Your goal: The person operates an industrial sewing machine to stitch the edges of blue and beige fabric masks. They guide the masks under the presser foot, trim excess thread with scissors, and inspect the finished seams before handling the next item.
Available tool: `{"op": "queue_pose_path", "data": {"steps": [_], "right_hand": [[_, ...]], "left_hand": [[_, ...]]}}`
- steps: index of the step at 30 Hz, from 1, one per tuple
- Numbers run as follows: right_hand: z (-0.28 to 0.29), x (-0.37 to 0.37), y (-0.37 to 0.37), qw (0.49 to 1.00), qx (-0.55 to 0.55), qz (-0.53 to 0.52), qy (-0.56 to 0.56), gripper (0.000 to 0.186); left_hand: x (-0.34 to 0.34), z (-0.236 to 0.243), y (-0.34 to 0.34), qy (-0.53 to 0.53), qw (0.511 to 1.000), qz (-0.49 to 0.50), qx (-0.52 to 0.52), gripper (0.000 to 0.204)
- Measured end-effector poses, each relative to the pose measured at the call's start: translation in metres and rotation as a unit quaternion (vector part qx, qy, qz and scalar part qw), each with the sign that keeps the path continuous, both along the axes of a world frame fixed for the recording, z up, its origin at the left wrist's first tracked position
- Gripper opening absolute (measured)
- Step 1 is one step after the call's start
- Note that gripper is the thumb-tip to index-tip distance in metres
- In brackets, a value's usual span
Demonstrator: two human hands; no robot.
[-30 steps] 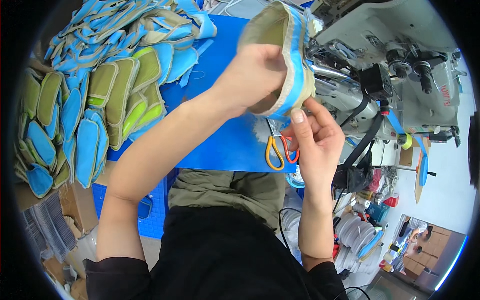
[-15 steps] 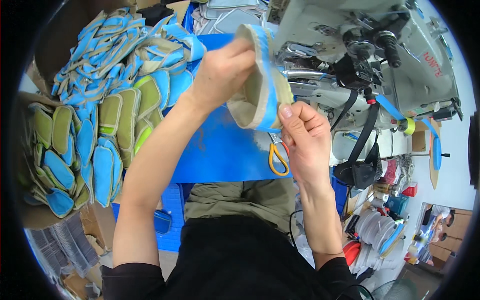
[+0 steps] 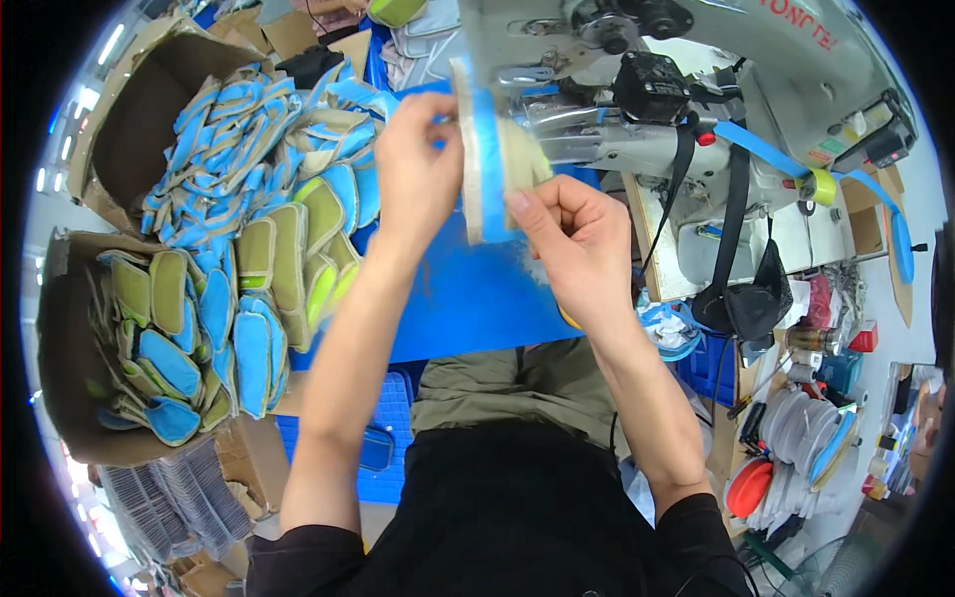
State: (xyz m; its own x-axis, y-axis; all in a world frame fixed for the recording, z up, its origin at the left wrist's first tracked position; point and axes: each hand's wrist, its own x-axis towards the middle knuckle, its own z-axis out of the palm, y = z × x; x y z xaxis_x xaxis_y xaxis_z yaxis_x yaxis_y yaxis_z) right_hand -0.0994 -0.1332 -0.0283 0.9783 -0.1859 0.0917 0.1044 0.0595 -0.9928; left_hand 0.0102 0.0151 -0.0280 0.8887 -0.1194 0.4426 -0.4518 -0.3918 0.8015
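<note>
Over the blue table [image 3: 438,313] I hold up a sewn fabric piece [image 3: 484,164], beige and bright blue with an olive-green part on its right. Its band stands upright and its upper end is blurred. My right hand [image 3: 582,244] pinches the lower right edge between thumb and bent forefinger. At the upper left edge is my left hand [image 3: 420,164], its fingers curled in against the fabric; the fingertips are partly hidden. Below my right wrist a bit of an orange scissor handle [image 3: 569,318] shows, the rest covered.
An industrial sewing machine [image 3: 647,149] stands close on the right, with a blue strip [image 3: 761,151] running through a yellow roll [image 3: 818,187]. On the left, a heap of blue-and-beige bands [image 3: 224,149] lies beside a cardboard box [image 3: 70,348] of olive and blue pads [image 3: 169,363].
The fabric piece has turned from an open loop to nearly edge-on. My left hand has come out of the loop to its left edge. The whole view has shifted, and the scissors are now mostly covered.
</note>
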Motion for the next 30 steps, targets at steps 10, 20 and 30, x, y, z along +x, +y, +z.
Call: {"op": "queue_pose_path", "data": {"steps": [10, 20, 30], "right_hand": [[-0.016, -0.002, -0.006, 0.991, 0.022, -0.104, -0.079, 0.018], [-0.017, 0.016, -0.027, 0.997, 0.058, 0.03, -0.028, 0.012], [-0.04, 0.016, -0.013, 0.994, 0.026, -0.044, -0.095, 0.011]], "left_hand": [[-0.043, 0.025, 0.0, 0.415, 0.841, -0.186, -0.292, 0.024], [-0.035, 0.041, -0.002, 0.498, 0.793, -0.196, -0.29, 0.025], [-0.033, 0.033, -0.009, 0.474, 0.823, -0.176, -0.261, 0.018]]}}
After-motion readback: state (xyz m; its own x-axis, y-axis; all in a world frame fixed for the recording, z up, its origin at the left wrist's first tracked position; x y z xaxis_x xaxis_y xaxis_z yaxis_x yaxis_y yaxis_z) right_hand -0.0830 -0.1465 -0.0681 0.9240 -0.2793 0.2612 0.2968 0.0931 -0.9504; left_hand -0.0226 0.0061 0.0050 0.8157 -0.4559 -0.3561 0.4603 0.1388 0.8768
